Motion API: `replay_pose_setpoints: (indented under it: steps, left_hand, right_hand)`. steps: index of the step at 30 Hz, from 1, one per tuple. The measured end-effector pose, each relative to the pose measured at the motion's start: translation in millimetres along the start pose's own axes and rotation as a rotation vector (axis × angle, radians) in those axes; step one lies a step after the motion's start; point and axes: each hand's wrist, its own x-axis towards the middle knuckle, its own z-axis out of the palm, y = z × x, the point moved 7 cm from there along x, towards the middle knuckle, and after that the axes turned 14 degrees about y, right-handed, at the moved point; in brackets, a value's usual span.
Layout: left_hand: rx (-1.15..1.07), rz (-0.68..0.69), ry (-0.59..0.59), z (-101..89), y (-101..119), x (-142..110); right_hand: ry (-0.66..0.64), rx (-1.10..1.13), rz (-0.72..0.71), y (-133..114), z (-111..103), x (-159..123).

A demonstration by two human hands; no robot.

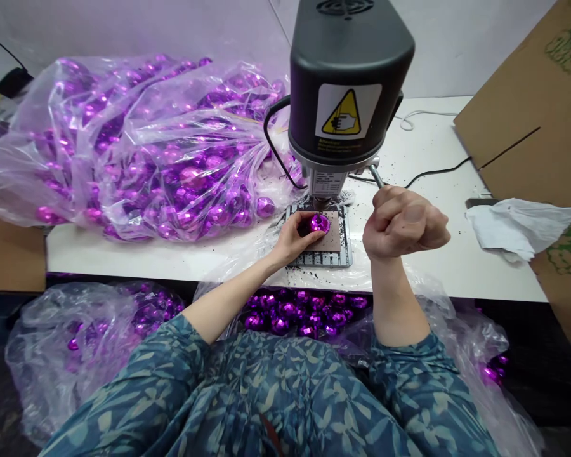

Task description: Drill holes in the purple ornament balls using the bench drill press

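Resting on a small brown board point(333, 241), a faceted purple ball point(321, 225) is held from the left by the left hand point(295, 237), its grip narrowed to thumb and fingers around the ball's side. By the right hand point(404, 223), curled into a fist, the end of a metal lever point(376, 176) is gripped on the right of the dark machine head point(352, 57). The ball is placed just beneath the chuck point(321, 203); whether its dark top is touched by a bit cannot be told. The chief hazard, it is judged, is posed by how near the chuck the left hand is set: if the lever were pulled with the ball off centre, a finger could be nipped or cut, a danger also signalled by the warning label point(348, 111). Because the ball is round and glossy, it could be twisted out of a one-sided hold. The board, seemingly unclamped on the slotted metal base point(346, 252), could be pushed askew, and its seating could be spoiled by the dark flecks point(292, 270) strewn about. On the far side, a black cable point(431, 172), trailed rightward across the white counter point(433, 273), could be snagged if the right hand were swung wide.
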Motion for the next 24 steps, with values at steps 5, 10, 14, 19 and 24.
replay_pose_setpoints:
  steps: [5,10,14,19,24]
  left_hand:
    - [-0.027,-0.014,0.008,0.3,-0.4,0.1]
    - [-0.048,-0.021,-0.018,2.6,2.7,1.6]
    - [0.037,0.036,0.055,-12.4,17.7,-4.3]
    - [0.087,0.176,-0.101,-35.5,46.5,-56.0]
    - [0.262,0.399,-0.646,-17.7,28.1,-163.2]
  right_hand:
    - [-0.001,-0.037,0.048,-4.0,3.2,3.5]
    - [0.038,-0.289,0.468,23.3,32.5,39.6]
    - [0.036,-0.354,0.778,60.6,61.8,61.7]
    - [0.051,-0.424,0.817,80.3,67.7,65.5]
    - [-0.020,-0.395,0.758,75.7,70.7,65.9]
